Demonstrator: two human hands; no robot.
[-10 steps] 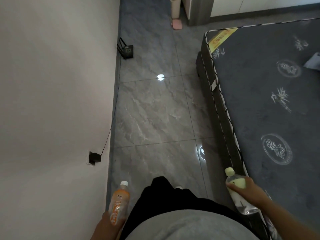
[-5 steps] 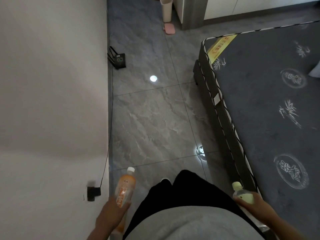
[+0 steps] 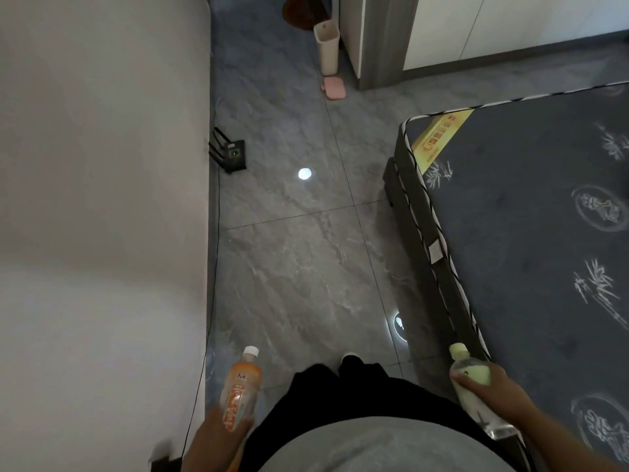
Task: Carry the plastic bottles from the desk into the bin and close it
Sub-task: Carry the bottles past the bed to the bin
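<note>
Gripping an orange drink bottle (image 3: 240,391) in the left hand (image 3: 218,437), right hand (image 3: 495,391) clasping a clear bottle (image 3: 471,386), bin (image 3: 328,47) at frame top

The floor (image 3: 299,260) is made of large grey tiles with a marble pattern, and two round spots of light are reflected on it. A plain white wall (image 3: 102,199) fills the left side. At its foot stands a small black router (image 3: 233,155) with antennas, and a thin black cable (image 3: 213,267) runs along the wall. On the right is a bed with a dark grey mattress (image 3: 531,233) that has pale printed drawings and a yellow label (image 3: 439,137) at its corner. Far behind are white cabinet doors (image 3: 476,25).
</note>
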